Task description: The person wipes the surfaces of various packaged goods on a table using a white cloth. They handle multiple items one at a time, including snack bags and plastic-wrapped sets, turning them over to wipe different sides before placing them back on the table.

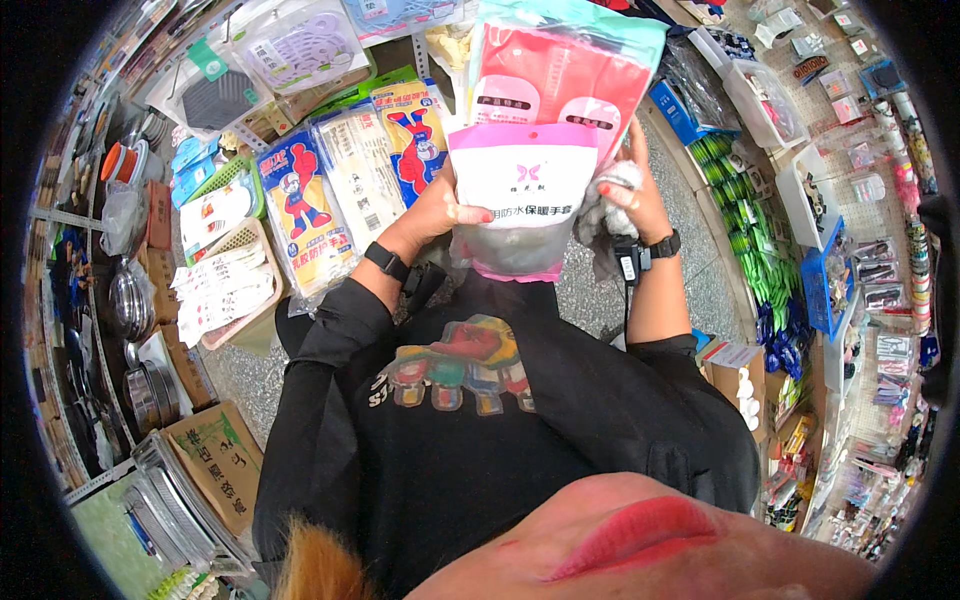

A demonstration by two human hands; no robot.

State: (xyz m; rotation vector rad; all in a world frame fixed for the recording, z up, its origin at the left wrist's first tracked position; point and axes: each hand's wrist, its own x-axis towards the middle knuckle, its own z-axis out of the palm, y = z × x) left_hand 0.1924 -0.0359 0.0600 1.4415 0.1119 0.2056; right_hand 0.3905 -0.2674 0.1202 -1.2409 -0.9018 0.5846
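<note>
My left hand (pixel 435 210) grips the left edge of a white and pink plastic package of gloves (pixel 525 202), its thumb on the front. Behind that package stands a larger red and mint-green plastic package (pixel 562 67), partly covered by it. My right hand (pixel 634 191) is at the right edge of the packages, its fingers partly hidden behind the red one. A crumpled grey-white cloth (pixel 619 180) is held in the right hand too. Latex glove packs (pixel 300 202) in blue and yellow lie just left of my left hand.
Packaged mats (pixel 307 49) hang at the upper left. A basket with white packets (pixel 229 285) and metal pans (pixel 154 394) are on the left, above a cardboard box (pixel 214 465). Shelving on the right holds green gloves (pixel 739 217), a white bin (pixel 765 105) and a blue basket (pixel 825 285).
</note>
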